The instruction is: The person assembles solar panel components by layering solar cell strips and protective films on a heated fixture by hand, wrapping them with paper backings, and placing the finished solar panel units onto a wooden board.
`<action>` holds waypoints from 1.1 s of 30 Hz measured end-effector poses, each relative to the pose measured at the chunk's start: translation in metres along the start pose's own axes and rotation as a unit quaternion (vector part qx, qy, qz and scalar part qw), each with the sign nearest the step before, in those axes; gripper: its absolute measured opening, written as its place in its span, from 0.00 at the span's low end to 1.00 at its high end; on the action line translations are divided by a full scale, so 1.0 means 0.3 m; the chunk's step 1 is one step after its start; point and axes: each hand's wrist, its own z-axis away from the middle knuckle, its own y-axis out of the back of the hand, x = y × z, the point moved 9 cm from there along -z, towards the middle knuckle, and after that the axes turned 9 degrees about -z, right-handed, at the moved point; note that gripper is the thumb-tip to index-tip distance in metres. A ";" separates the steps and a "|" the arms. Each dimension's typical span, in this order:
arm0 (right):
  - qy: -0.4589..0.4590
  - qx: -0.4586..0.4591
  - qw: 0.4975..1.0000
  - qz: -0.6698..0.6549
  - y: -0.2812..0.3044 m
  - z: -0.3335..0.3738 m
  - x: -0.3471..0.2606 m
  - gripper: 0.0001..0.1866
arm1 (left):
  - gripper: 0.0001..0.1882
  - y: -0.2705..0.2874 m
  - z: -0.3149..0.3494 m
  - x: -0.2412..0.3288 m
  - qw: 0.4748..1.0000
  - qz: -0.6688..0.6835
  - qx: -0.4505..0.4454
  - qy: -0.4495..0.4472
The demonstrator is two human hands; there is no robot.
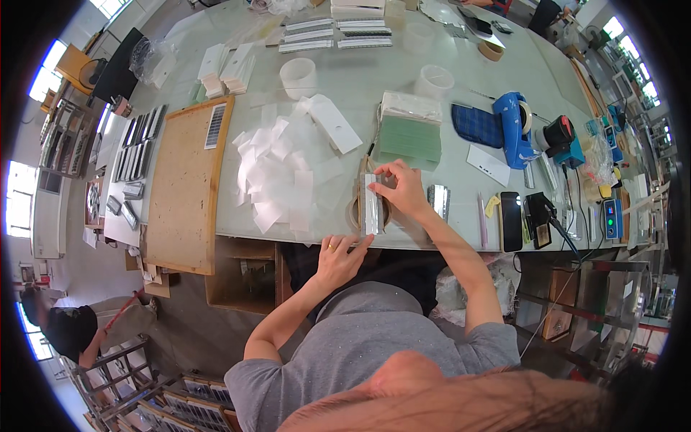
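A narrow silver-grey strip-like piece (371, 205) stands lengthwise at the table's front edge, over a round roll of tape (353, 213) that it partly hides. My right hand (405, 189) pinches its upper part between thumb and fingers. At the strip's lower end, my left hand (338, 261) has its fingertips closed on the corner, the other fingers curled loosely. Just right of my right wrist lies a similar silver piece (438, 201). A heap of thin white sheets (266, 173) spreads to the left of the strip. Beyond my right hand sits a stack of green sheets (409, 140).
On the left lies a wooden board (183, 180) near rows of dark strips (137, 147). A blue tape dispenser (515, 129), a phone (510, 222) and cables stand on the right. Farther back are white tubs (298, 78). Another person (79, 327) is at the far lower left.
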 end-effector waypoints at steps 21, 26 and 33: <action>0.026 -0.044 0.997 0.056 -0.016 -0.026 -0.041 0.09 | 0.14 -0.065 -0.469 -0.408 0.987 0.069 0.012 0.147; 0.030 -0.054 0.995 0.074 -0.031 -0.025 -0.034 0.09 | 0.17 -0.295 -0.547 -0.590 0.970 0.075 -0.179 0.149; 0.012 -0.072 0.995 0.073 -0.041 -0.035 -0.034 0.09 | 0.15 -0.322 -0.547 -0.706 0.915 0.254 -0.197 0.243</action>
